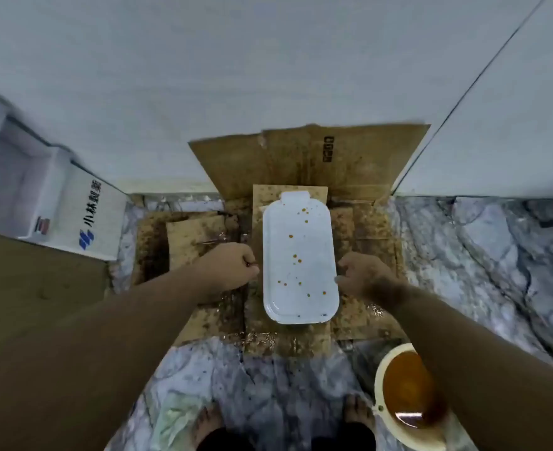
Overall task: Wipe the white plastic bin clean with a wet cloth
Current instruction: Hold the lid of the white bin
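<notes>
The white plastic bin lies flat on stained cardboard on the floor. Its long side runs away from me, and orange-brown drops are scattered across its surface. My left hand is curled against the bin's left rim at mid-length. My right hand is curled on the right rim opposite it. A pale greenish cloth lies crumpled on the floor near my left foot, away from both hands.
A cream bowl of orange-brown liquid stands on the marble floor under my right forearm. A white printed box sits at the left against the wall. The wall rises just behind the cardboard. My bare feet are at the bottom edge.
</notes>
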The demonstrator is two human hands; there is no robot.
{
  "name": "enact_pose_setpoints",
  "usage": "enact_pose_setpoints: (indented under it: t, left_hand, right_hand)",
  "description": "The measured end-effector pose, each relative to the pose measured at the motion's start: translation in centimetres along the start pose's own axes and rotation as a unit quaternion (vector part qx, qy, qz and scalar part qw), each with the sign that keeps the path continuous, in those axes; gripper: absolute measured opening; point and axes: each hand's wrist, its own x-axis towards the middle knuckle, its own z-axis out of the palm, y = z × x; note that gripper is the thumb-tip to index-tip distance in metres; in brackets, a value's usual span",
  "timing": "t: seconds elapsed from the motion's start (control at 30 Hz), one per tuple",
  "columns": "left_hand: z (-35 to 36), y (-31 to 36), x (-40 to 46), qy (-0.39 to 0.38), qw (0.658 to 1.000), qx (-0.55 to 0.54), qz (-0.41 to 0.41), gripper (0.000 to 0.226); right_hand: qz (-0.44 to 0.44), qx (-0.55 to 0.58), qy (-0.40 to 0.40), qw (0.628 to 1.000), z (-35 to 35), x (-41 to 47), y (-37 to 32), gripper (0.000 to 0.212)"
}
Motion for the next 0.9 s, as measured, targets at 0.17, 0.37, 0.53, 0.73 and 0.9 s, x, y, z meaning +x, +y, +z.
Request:
enact_pose_setpoints:
  t: [0.17, 0.37, 0.53, 0.73, 0.9]
  left_hand:
    - [8.3, -2.5, 4.9, 0.059, 0.994, -0.079, 0.044, 0.076]
    - [14.6, -5.4, 8.9, 0.163, 0.967, -0.122, 0.153, 0.085]
    - [16.2, -6.4, 9.8, 0.227, 0.943, -0.133, 0.204, 0.083]
    - [16.6, -6.0, 9.7, 0.234, 0.941, -0.136, 0.203, 0.079]
    - [16.7, -5.4, 9.2, 0.221, 0.944, -0.156, 0.188, 0.076]
  right_hand:
    - [-0.038, 0.108, 0.057, 0.992, 6.4, 4.1, 2.9, 0.071]
    - [-0.124, 0.145, 0.161, 0.968, 10.0, 6.5, 4.2, 0.079]
    - [-0.173, 0.158, 0.201, 0.951, 10.9, 7.2, 5.3, 0.077]
    - [-0.192, 0.171, 0.198, 0.946, 10.2, 7.3, 5.5, 0.079]
    - [-0.173, 0.150, 0.170, 0.958, 8.7, 7.4, 5.2, 0.084]
